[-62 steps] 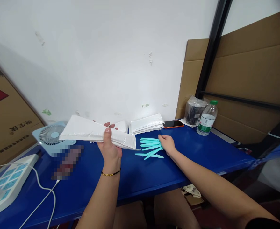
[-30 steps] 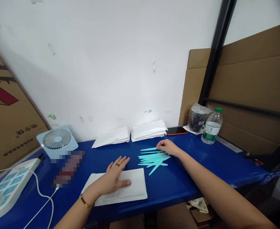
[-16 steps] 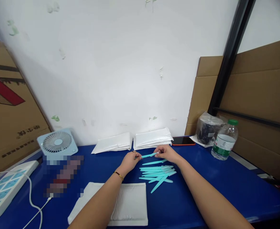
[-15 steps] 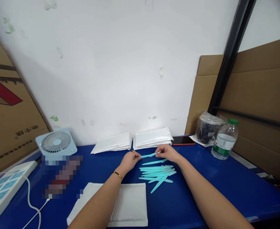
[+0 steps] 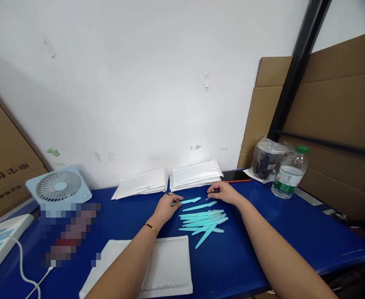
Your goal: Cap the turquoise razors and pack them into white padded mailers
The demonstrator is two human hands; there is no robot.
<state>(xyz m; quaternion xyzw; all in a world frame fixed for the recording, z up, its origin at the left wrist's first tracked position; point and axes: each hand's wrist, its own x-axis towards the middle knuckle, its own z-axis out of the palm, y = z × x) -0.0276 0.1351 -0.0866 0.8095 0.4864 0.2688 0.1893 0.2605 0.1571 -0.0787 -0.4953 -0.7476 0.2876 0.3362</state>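
My left hand (image 5: 167, 209), with a ring and a bracelet, pinches the left end of a turquoise blade-shaped tool (image 5: 191, 201). To the right of that tool's tip, my right hand (image 5: 224, 192) has its fingers curled around a small clear piece (image 5: 207, 198), too small to identify. Just below lies a single turquoise tool (image 5: 199, 206), apart from a loose pile of several more (image 5: 205, 224). A white padded envelope (image 5: 170, 265) lies partly under my left forearm.
Two stacks of white envelopes (image 5: 143, 182) lie against the wall, beside a phone (image 5: 236, 176). At right stand a bottle (image 5: 290, 176) and a bagged cup (image 5: 264, 160). A fan (image 5: 60, 187), power strip (image 5: 1, 243) and cable are at left.
My right hand has come off the turquoise tool and moved a little right with a small clear piece. My left hand still holds the tool's other end. The view has shifted slightly.
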